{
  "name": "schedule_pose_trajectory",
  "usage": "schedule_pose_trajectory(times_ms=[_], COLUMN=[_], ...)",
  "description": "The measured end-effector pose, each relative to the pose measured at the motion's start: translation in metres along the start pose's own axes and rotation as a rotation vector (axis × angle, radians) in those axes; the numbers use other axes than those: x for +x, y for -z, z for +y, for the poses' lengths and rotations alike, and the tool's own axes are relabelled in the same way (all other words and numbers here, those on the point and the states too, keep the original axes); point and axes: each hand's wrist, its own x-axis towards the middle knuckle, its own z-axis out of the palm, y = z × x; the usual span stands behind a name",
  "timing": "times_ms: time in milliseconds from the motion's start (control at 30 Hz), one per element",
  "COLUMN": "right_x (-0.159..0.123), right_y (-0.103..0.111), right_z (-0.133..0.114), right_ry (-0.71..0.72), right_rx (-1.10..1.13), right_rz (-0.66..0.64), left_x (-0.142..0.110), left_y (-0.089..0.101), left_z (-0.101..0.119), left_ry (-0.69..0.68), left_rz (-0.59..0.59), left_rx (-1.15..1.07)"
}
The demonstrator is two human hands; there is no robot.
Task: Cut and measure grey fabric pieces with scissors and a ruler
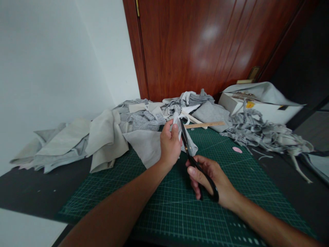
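Head view: cloth (147,146) in left grip (170,147), scissors (187,152) in right grip (212,173).

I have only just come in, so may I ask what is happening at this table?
A person is holding a piece of pale grey cloth up in the left hand and black scissors in the right hand, above a green cutting mat. The blades point away from the person, close beside the raised cloth; whether they are cutting into it, I cannot tell. Beyond the hands lies a wooden ruler, with folded fabric to the left and tangled strips to the right.
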Motion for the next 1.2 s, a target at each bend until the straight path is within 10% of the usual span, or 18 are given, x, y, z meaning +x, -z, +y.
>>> schedule_pose_trajectory(times_ms=[1200], right_x=[0.0022], right_y=[0.0020], right_z=[0.0080], right_ry=[-0.004], right_rx=[-0.062], right_rz=[0.047], left_x=[0.0026], left_y=[0.0009], left_z=[-0.0034], left_ry=[0.031], left_rz=[0.003], left_rx=[-0.034])
